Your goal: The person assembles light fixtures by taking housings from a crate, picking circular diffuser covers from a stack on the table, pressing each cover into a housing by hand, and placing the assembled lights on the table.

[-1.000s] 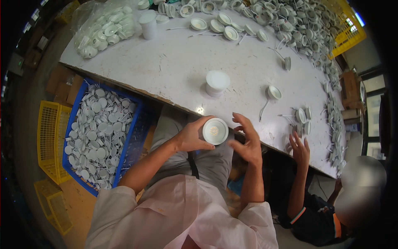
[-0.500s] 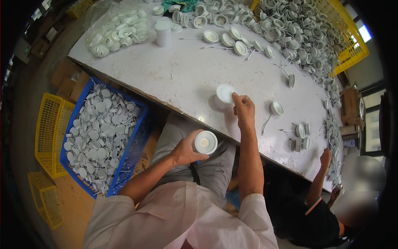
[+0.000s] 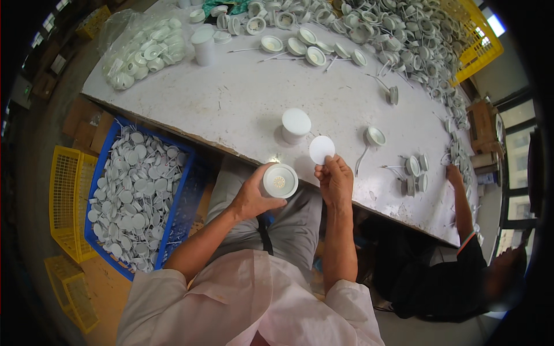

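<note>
My left hand (image 3: pixel 251 196) is closed around a round white lamp housing (image 3: pixel 280 181) above my lap, its open face up with a disc of small yellowish LEDs inside. Between the thumb and fingers of my right hand (image 3: pixel 335 177) is a thin white disc (image 3: pixel 322 150), raised over the table's front edge. Just beyond it stands a stack of white discs (image 3: pixel 296 123) on the table. To the right of my right hand lies a single white lamp housing (image 3: pixel 375 136) with its wire trailing toward me.
A blue crate (image 3: pixel 173 233) full of white lamp pieces stands left of my legs, beside yellow crates (image 3: pixel 72 196). On the table (image 3: pixel 190 109) are a plastic bag of white parts (image 3: pixel 147 55), another white stack (image 3: pixel 203 46) and a heap of housings (image 3: pixel 398 40). A co-worker (image 3: pixel 444 277) sits at right.
My right hand has drawn a disc off the stack and brought it nearer to me. The left hand has stayed near my lap with the housing. The co-worker's arm has moved.
</note>
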The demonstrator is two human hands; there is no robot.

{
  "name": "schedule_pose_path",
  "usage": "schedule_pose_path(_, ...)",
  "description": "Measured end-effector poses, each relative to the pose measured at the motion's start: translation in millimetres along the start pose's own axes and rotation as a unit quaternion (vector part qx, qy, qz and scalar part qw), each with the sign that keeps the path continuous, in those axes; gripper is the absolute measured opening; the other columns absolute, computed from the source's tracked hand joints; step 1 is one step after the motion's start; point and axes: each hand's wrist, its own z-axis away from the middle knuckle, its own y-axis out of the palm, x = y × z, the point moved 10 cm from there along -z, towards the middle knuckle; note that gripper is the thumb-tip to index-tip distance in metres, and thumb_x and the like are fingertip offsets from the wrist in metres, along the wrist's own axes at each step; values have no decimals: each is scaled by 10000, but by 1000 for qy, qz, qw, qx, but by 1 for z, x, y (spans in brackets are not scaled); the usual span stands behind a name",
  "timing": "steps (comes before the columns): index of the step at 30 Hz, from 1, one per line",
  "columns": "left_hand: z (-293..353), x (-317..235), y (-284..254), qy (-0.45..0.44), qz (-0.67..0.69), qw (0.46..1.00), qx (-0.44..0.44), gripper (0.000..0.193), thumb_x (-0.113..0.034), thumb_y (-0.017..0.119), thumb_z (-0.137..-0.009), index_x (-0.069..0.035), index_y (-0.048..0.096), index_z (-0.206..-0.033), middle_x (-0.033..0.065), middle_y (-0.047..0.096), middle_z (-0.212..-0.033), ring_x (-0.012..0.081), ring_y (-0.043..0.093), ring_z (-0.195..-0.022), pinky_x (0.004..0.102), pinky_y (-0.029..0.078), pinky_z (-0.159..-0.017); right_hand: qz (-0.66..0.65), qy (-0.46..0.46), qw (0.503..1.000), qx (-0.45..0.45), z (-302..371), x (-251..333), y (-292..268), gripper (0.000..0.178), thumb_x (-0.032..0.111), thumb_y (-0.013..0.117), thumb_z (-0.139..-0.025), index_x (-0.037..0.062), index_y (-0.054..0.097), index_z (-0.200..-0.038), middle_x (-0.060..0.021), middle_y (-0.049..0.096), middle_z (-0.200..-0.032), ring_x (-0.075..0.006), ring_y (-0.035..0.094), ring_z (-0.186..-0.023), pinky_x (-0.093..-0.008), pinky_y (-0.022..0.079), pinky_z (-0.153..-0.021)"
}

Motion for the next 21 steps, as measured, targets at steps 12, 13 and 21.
schedule_pose_path(12,-14,-5,24,-17,61,997,35,777,-125,774,-748,40,313,-1352,110,503,-1225,172,527,-1097,296,505,-875,578,-500,637,101,107,24,56,411,-93,648,-649,11,634,-1046,-129,610,-1017,-274,617,-823,-337,522,-676)
schedule_pose_path(13,-13,-3,25,-31,66,997,31,748,-153,755,-773,38,318,-1349,107,512,-1210,167,543,-1064,283,526,-817,583,-494,636,106,106,20,55,476,-95,640,-626,23,621,-1088,-135,587,-1074,-289,608,-856,-348,518,-700)
schedule_pose_path(21,-10,-6,25,-55,79,995,-27,552,-176,633,-842,28,393,-1296,127,577,-1089,145,590,-932,246,561,-642,588,-515,613,111,109,12,59,545,-65,638,-590,42,610,-1124,-120,578,-1107,-296,594,-892,-355,510,-737)
